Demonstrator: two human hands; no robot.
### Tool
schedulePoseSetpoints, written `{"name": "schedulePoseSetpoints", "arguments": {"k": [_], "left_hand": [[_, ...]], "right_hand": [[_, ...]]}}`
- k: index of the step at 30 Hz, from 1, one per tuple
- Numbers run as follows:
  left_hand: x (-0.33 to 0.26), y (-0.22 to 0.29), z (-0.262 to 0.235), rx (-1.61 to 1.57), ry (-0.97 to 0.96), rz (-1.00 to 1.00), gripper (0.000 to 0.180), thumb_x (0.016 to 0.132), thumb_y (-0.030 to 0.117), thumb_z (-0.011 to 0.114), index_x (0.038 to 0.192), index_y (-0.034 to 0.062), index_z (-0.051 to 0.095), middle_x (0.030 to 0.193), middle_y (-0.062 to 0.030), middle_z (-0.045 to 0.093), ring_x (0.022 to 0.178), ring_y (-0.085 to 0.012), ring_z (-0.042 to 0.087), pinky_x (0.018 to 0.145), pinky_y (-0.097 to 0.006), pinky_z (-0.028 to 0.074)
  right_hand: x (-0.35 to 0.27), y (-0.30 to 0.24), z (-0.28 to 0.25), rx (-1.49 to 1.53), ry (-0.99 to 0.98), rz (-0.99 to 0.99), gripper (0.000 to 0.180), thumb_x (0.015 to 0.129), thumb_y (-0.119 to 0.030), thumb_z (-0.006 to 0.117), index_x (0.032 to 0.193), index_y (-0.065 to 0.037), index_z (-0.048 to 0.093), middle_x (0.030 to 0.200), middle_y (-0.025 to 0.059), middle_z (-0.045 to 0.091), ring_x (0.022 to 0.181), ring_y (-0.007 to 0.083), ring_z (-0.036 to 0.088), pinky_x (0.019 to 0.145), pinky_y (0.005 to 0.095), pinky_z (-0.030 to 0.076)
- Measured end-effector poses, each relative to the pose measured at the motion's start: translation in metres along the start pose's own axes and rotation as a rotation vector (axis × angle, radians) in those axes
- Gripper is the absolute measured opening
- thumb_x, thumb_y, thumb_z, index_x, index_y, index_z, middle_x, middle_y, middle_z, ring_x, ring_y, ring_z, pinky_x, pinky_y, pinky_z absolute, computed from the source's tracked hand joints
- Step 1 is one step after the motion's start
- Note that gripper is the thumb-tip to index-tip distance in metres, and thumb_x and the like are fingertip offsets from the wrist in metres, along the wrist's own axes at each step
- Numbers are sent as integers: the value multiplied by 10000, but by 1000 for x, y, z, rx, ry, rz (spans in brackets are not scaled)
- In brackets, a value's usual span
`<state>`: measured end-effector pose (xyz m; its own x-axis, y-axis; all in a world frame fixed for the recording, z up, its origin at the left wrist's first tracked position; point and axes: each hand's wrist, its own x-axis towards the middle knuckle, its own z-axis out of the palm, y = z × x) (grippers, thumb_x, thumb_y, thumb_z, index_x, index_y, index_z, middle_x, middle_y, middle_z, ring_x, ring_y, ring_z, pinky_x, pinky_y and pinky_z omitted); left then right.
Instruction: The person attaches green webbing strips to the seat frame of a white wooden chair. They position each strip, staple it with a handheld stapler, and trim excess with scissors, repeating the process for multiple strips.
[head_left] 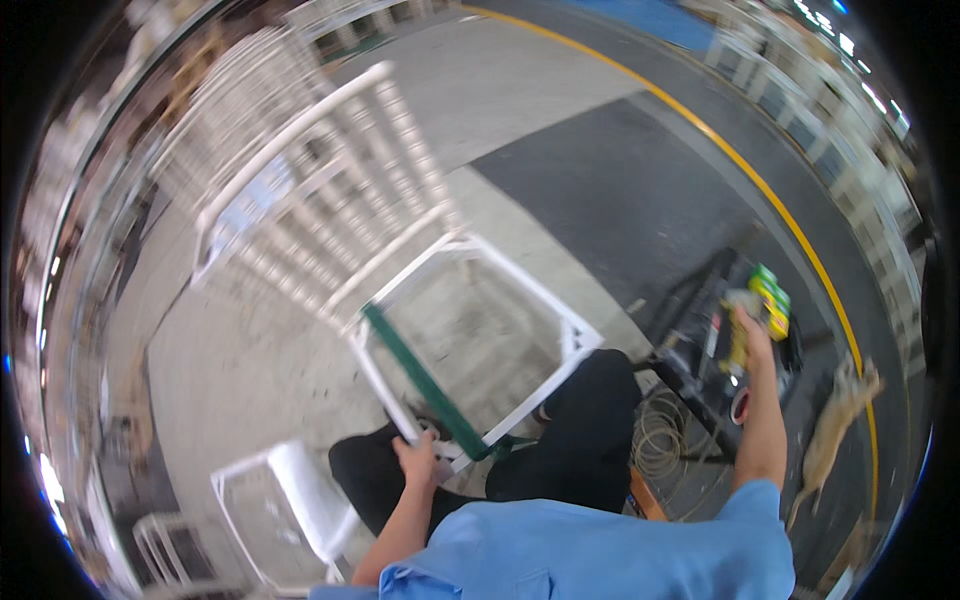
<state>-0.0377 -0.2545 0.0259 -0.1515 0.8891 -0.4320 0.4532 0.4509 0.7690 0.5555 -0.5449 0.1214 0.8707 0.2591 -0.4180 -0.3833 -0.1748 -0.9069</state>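
Observation:
A white chair (325, 185) with a spindled back and a seatless frame stands tilted before me, its near corner by my knees. My left hand (418, 458) is closed round the frame's near left corner. Along the left side of the frame runs a dark green strap (420, 378), its end trailing at the near corner. My right hand (748, 330) reaches out over a small black stand (690, 375), at a greyish thing (741, 300) beside a green and yellow box (770, 302). Motion blur hides whether its fingers grip that thing.
A red-rimmed tape roll (739, 406) lies on the stand, with a coiled hose (660, 436) below. A tan animal (836, 432) lies on the floor at right. Another white frame with a white pad (305, 495) stands at lower left. More chairs (245, 95) are stacked behind.

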Motion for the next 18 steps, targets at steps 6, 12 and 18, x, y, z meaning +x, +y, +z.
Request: {"name": "schedulePoseSetpoints", "arguments": {"k": [6, 12, 18], "left_hand": [[16, -10, 14, -287, -61, -365, 472, 907, 299, 818, 1204, -44, 689, 1045, -122, 705, 927, -222, 660, 817, -415, 516], [34, 5, 19, -418, -14, -507, 439, 900, 228, 810, 1183, -78, 672, 1025, -142, 707, 906, -243, 671, 758, -441, 531], [63, 55, 35, -525, -135, -328, 559, 937, 212, 783, 1360, -96, 586, 1193, -173, 670, 1055, -292, 678, 886, -475, 553]], "right_hand": [[4, 44, -42, -105, 161, 225, 612, 969, -532, 757, 1365, -77, 652, 1113, 80, 722, 950, 226, 710, 772, 421, 570], [-34, -1, -54, -1024, 269, -265, 485, 924, -420, 761, 1112, 27, 761, 916, 138, 773, 804, 248, 750, 707, 384, 573], [-70, -5, -5, -805, 125, -387, 417, 901, -352, 797, 1146, -16, 765, 1047, 167, 798, 969, 285, 772, 866, 388, 582]]}}
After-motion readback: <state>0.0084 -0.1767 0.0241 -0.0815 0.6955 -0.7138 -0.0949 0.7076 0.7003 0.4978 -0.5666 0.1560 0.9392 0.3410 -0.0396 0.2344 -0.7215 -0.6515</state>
